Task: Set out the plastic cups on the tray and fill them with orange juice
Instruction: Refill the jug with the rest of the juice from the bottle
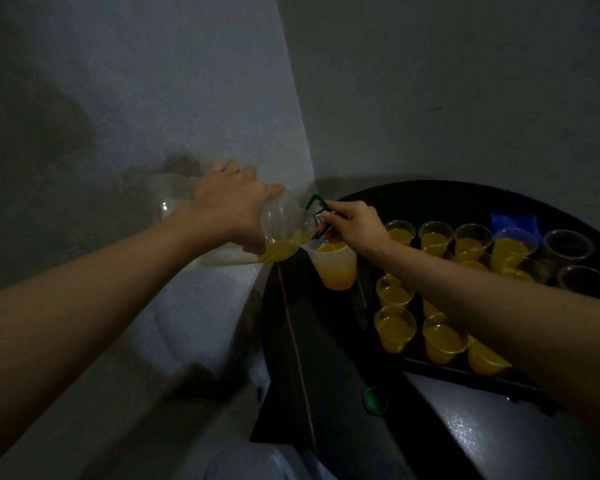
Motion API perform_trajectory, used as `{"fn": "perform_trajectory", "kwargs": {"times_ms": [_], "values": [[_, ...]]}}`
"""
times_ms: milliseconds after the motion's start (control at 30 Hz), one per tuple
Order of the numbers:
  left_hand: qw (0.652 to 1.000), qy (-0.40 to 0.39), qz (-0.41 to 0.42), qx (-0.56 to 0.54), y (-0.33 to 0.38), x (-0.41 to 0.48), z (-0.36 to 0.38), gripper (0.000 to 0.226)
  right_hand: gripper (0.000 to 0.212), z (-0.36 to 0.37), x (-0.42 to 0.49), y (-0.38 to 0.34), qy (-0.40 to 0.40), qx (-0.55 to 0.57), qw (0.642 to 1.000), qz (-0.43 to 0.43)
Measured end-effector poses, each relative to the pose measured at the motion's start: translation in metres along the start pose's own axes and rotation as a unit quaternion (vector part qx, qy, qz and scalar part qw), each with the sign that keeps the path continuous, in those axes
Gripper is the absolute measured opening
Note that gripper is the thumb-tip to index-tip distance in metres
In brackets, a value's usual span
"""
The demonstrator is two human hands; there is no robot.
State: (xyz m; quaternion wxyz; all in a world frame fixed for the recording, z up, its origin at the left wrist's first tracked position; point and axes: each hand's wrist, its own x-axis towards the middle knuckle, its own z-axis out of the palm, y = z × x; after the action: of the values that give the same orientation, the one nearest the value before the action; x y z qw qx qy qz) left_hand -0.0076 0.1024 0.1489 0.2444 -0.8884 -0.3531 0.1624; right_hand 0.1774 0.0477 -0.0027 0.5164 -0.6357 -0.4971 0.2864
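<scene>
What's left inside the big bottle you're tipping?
A small pool of orange juice sits at the lowered shoulder of the bottle; the clear wall above shows none. The left hand covers the middle, so that part is hidden.

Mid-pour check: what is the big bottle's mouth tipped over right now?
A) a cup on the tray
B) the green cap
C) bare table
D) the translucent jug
D: the tilted bottle has its mouth just above the jug, which is part full.

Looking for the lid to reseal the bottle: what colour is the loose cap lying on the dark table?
Green; the cap shows best in the head view.
</scene>
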Motion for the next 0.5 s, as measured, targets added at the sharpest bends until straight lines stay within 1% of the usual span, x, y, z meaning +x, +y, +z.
{"fn": "perform_trajectory", "kwargs": {"times_ms": [300, 500], "values": [[1.0, -0.003, 0.005, 0.017, 0.0007, 0.0009, -0.0092, 0.11, 0.032, -0.0008, -0.0007, 0.0, 0.0, -0.001, 1.0, -0.002], [0.999, -0.007, 0.011, 0.04, 0.0039, 0.0034, -0.0075, 0.112, 0.025, -0.0001, -0.0054, 0.0023, -0.019, -0.053, 0.998, -0.031]]}}
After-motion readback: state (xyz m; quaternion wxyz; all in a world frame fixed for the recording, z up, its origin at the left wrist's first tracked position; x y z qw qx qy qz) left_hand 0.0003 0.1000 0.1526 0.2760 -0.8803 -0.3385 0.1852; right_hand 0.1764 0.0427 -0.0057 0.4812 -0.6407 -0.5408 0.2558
